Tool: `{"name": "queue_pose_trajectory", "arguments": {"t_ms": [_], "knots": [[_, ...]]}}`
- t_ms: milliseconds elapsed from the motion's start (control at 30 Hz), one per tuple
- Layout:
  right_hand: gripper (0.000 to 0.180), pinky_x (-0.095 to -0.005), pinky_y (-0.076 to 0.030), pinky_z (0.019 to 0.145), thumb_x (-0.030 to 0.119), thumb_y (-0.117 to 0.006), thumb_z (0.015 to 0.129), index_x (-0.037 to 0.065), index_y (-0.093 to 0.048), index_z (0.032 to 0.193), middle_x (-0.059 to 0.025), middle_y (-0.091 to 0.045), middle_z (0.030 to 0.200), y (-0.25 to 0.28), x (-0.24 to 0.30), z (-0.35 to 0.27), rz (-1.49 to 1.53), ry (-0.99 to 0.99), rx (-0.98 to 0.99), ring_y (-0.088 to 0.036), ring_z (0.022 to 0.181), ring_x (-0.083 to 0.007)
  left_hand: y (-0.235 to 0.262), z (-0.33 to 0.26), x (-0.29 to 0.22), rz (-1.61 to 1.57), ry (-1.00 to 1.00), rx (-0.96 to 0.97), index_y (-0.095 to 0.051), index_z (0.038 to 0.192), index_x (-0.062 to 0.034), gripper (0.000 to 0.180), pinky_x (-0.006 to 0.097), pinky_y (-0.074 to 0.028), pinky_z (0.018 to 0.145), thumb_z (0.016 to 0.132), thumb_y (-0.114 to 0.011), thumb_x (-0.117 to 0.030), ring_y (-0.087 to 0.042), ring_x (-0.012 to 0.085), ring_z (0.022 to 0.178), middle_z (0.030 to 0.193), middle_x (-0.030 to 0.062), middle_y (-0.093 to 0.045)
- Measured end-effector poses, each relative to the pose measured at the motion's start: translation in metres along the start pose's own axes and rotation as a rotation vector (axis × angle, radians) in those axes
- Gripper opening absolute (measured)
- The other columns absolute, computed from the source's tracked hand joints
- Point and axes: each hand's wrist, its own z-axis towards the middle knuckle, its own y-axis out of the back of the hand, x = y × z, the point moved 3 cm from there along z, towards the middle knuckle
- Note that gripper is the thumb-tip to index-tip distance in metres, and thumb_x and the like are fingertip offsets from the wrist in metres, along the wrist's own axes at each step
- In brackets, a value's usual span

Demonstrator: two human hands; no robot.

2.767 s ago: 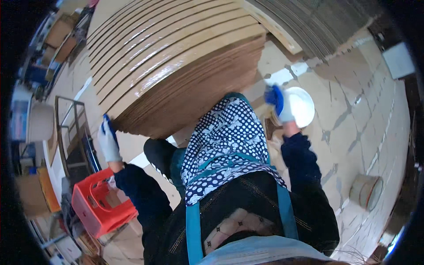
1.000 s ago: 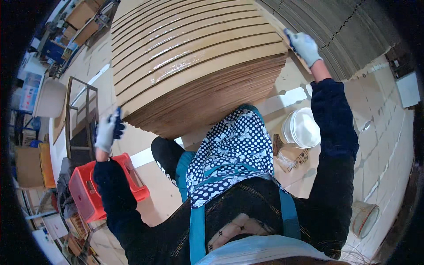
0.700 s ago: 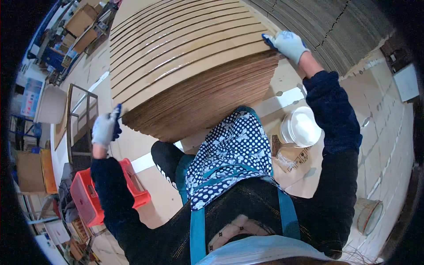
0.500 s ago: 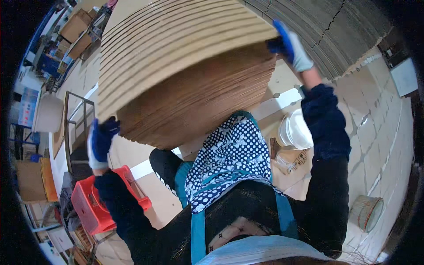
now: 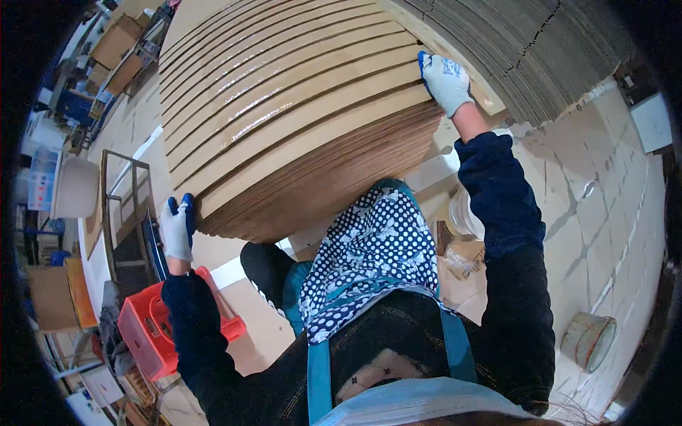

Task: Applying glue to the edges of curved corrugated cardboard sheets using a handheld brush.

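While both arms spread wide, left hand (image 5: 175, 231) and right hand (image 5: 445, 82) clasp the cardboard stack (image 5: 298, 121) — opposite edges.

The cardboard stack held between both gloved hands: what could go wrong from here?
The cardboard stack is gripped only at its two ends by the left hand and right hand; loose sheets could fan out and slip. It also hides the floor ahead, so the red crate near the feet may cause a trip.
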Motion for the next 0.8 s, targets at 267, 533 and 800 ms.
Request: {"name": "queue_pose_trajectory", "arguments": {"t_ms": [267, 533, 800], "knots": [[0.049, -0.0436, -0.047, 0.075, 0.043, -0.032, 0.091, 0.006, -0.064, 0.083, -0.0181, -0.063, 0.09, 0.046, -0.019, 0.0, -0.109, 0.349, 0.03, -0.061, 0.085, -0.0325, 0.035, -0.022, -0.009, 0.422, -0.137, -0.186, -0.054, 0.07, -0.0083, 0.029, 0.025, -0.034, 0.037, 0.087, -0.054, -0.032, -0.045, 0.0085, 0.041, 0.054, -0.0004, -0.049], [0.058, -0.0371, -0.049, 0.066, 0.054, -0.035, 0.087, 0.005, -0.065, 0.081, -0.0188, -0.064, 0.087, 0.056, 0.015, -0.021, -0.234, 0.21, 0.291, -0.062, 0.083, -0.0275, 0.016, -0.042, -0.041, 0.527, 0.038, 0.273, -0.06, 0.074, -0.0044, 0.04, 0.026, -0.042, 0.039, 0.088, -0.048, -0.04, -0.055, 0.0124, 0.045, 0.056, 0.0049, -0.056], [0.053, -0.0376, -0.048, 0.065, 0.051, -0.04, 0.087, 0.004, -0.065, 0.088, -0.0187, -0.064, 0.084, 0.039, -0.024, -0.008, 0.331, 0.234, 0.013, -0.061, 0.074, -0.0306, 0.05, -0.026, -0.039, -0.885, 0.0, 0.279, -0.054, 0.108, 0.0028, 0.035, 0.027, -0.049, 0.065, 0.09, -0.048, -0.027, -0.061, 0.0156, 0.074, 0.091, 0.0162, -0.059]]}}
